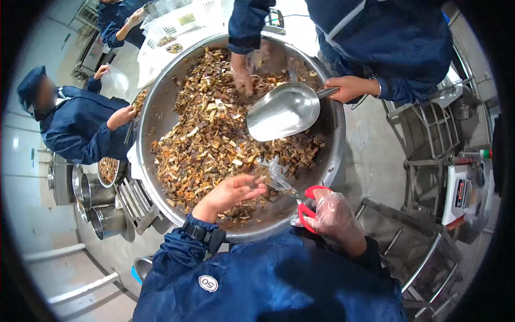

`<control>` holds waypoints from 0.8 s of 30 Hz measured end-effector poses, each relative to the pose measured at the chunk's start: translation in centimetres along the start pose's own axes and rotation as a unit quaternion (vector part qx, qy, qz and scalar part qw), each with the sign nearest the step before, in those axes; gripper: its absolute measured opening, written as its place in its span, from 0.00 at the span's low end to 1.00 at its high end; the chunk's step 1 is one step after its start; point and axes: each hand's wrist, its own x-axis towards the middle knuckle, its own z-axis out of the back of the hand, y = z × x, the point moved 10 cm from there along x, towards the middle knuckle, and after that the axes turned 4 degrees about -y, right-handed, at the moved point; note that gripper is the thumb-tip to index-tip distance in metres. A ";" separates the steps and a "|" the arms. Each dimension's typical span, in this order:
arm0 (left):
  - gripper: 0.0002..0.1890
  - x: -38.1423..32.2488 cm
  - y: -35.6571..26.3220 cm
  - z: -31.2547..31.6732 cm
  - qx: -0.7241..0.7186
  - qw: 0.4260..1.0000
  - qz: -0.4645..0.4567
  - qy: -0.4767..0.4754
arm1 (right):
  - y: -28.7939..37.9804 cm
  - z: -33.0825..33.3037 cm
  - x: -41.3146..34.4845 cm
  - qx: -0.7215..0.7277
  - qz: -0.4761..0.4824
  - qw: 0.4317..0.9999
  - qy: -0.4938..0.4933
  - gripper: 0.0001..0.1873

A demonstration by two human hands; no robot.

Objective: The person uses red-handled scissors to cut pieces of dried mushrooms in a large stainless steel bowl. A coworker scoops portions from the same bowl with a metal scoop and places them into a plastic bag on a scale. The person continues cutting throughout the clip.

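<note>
A wide round steel basin (161,108) in front of me holds a heap of dried, sliced brown food pieces (205,141). My left hand (231,193) hovers palm up over the near side of the heap, fingers apart. A clear plastic glove covers my right hand (332,217), which grips red-handled scissors (307,207) at the basin's near right rim. Their blades point left, towards a crumpled clear plastic bag (277,175) lying on the pieces. Whether the blades touch the bag cannot be told.
Across the basin a co-worker holds a steel scoop (285,110) over the heap, the other hand in the pieces. Another co-worker stands at the left near steel pots (108,221). White plastic baskets (213,20) stand beyond the basin; a white scale (456,201) is at the right.
</note>
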 end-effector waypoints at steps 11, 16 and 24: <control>0.18 -5.3 -1.5 -1.8 0.136 0.989 -0.009 -0.062 | 0.6 -3.5 2.6 0.046 -0.104 0.989 0.090 0.21; 0.16 -6.5 -1.8 -1.7 0.201 0.977 -0.030 -0.066 | 2.0 -4.1 2.2 0.033 -0.047 0.996 0.064 0.21; 0.17 -7.3 -3.4 1.8 0.452 0.880 -0.070 -0.129 | 0.2 -4.8 0.5 0.063 -0.165 0.981 0.084 0.21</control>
